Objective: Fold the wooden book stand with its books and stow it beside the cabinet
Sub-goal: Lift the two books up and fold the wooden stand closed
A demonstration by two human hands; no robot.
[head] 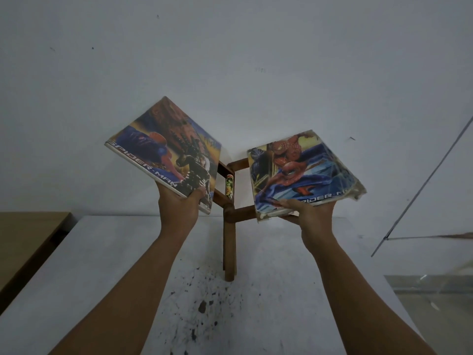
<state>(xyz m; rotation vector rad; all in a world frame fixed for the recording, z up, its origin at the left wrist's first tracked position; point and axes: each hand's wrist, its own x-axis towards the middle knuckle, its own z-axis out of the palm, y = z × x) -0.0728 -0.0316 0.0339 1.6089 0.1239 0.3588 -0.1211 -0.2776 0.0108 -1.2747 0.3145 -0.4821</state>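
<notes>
Dark brown wooden folding book stand (pixel 229 242), splayed open; left hand (pixel 178 207) and right hand (pixel 311 213) each grip a glossy Spider-Man book (pixel 163 152) on its wings.

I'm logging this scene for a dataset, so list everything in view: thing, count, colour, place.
Books: 2, colourful comic covers; left book tilted on the stand's left wing, right book with worn edges on the right wing.
Wooden book stand: 1, brown, centre, open between the books, its leg on the table.
Small colourful item: 1, green and white, in the gap between the books; too small to identify.
Table: 1, white with black ink spatter, foreground.
Wooden surface: 1, light brown, far left.
Wall: 1, white, behind.
Glass panel: 1, clear, right edge.
Left hand: 1, gripping the left book's lower corner.
Right hand: 1, gripping the right book's lower edge.
</notes>
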